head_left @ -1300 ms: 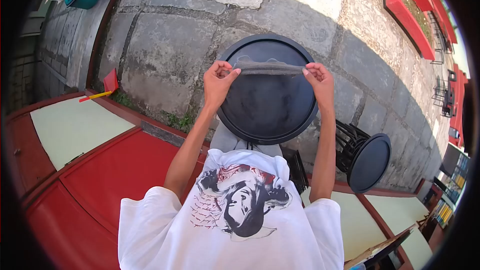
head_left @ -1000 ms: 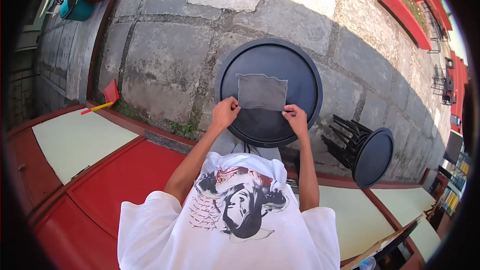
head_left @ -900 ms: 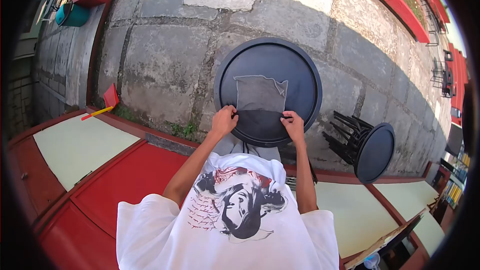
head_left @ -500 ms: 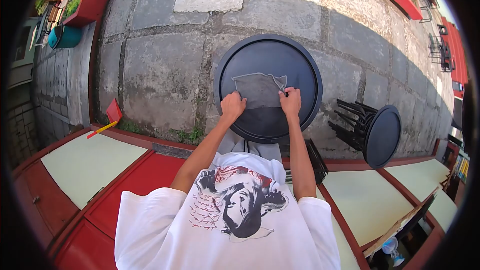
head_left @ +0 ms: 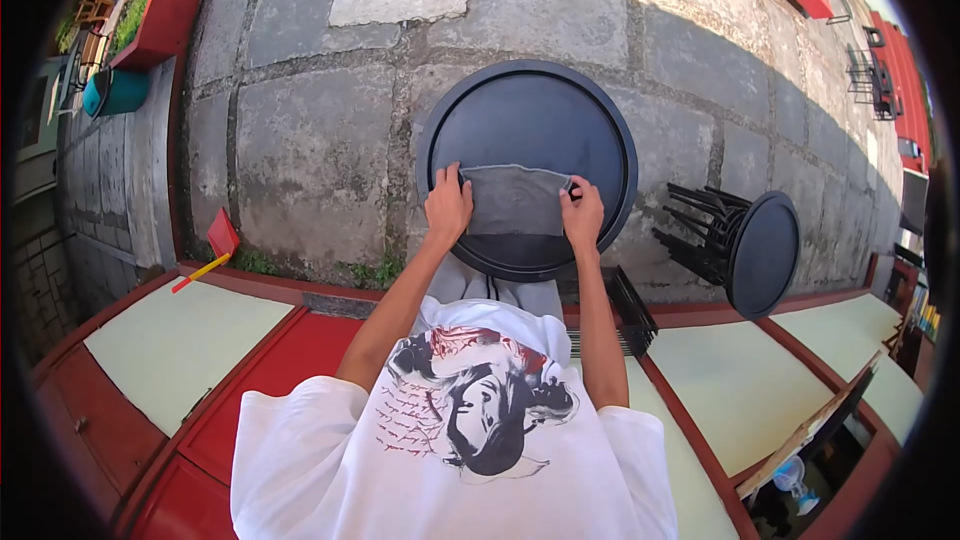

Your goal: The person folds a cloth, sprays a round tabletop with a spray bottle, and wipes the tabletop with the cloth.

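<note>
A grey cloth (head_left: pixel 515 202) lies spread on the round black tabletop (head_left: pixel 530 110), near its edge closest to me. Its far edge is slightly wavy. My left hand (head_left: pixel 449 206) pinches the cloth's far left corner between thumb and fingers. At the far right corner, my right hand (head_left: pixel 582 212) grips the cloth the same way, its fingers curled. The cloth stretches between both hands, and its near edge rests on the tabletop.
A black stool (head_left: pixel 762 253) lies tipped at the right. A red dustpan (head_left: pixel 222 235) with a yellow handle stands at the left by the wall. Further off are a teal bin (head_left: pixel 115 93) and red planters (head_left: pixel 160 15). A black rack (head_left: pixel 630 310) is beside my right forearm.
The cloth was held up, then laid on the tabletop. My hands moved from its near edge to its far corners, and the folded right corner now lies straighter. The view has shifted.
</note>
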The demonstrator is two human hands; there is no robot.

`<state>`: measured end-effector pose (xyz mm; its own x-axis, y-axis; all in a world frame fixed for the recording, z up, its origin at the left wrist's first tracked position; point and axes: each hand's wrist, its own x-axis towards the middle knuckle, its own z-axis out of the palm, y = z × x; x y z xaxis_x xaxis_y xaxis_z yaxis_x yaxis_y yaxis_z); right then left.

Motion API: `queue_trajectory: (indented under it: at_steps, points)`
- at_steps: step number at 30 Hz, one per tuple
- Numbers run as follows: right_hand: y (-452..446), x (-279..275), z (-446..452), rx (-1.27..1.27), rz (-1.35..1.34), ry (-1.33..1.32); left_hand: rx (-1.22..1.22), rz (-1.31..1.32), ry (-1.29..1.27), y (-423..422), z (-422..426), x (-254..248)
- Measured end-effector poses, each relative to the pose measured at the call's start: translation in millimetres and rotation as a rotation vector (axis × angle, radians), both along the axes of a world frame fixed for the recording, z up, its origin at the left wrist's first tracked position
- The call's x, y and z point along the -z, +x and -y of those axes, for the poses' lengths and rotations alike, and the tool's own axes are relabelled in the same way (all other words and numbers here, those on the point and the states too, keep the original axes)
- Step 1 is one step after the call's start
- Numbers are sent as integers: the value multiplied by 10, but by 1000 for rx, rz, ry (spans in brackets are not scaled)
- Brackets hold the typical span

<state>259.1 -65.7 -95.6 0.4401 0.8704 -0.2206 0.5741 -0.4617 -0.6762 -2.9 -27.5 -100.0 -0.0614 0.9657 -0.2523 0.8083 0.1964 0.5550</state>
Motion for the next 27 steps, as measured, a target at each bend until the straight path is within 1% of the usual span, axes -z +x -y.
queue_trajectory:
  at_steps: [1,4,6,7,9,10,13,16,18,21,23,24,27]
  points:
    - [-5,52,-62,-16,31,6,8,-43,22,34,-55,-5]
    - [-6,167,-219,-95,98,41,20,-29,26,19,-182,93]
    - [47,177,-256,-172,121,77,0,5,-1,-11,-230,130]
    - [64,166,-261,-168,106,75,-14,25,-15,-9,-233,129]
    - [91,134,-263,-164,76,74,-43,90,46,-22,-228,95]
    - [111,113,-269,-171,46,88,-58,120,78,-26,-227,65]
    - [178,47,-224,-173,-75,101,-192,298,-21,-5,-192,-108]
    - [250,-28,-135,-190,-268,54,-160,396,-50,-87,-30,-165]
    - [353,-117,-32,-251,-417,-2,-134,382,-104,-147,123,-209]
    - [595,-167,8,-482,-482,-262,-57,380,-173,-231,145,-161]
    - [693,-213,-95,-550,-508,-384,31,357,-276,-286,102,-83]
    - [738,-212,-149,-581,-516,-447,33,334,-275,-269,40,-86]
    - [678,-124,-296,-439,-468,-238,24,260,-248,-188,-132,-63]
